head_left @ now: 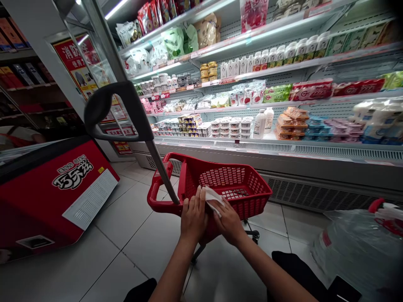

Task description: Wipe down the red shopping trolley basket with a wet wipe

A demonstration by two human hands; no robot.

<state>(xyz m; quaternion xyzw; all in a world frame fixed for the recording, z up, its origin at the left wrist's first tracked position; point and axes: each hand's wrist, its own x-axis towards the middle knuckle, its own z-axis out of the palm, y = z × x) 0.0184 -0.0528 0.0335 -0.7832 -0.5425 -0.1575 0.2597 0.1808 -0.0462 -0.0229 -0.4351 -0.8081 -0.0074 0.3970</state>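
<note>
A red plastic shopping basket on wheels point(252, 178) stands on the floor in front of me, its long grey pull handle point(145, 121) rising up to the left. My left hand point(193, 216) lies against the near side of the basket, fingers stretched out and close together, holding nothing. Just to its right, my right hand point(229, 222) grips a folded white wipe point(214, 196) at the basket's near rim. The wipe's lower part is hidden under the right fingers. Inside, the basket's slotted bottom point(234, 193) shows.
Behind the basket runs an open chiller shelf point(299, 157) stocked with yogurt tubs, bottles and packs. A red chest freezer point(85, 201) stands at left. To the right, a large clear water bottle point(355, 247) with a red cap sits on the tiled floor point(135, 239).
</note>
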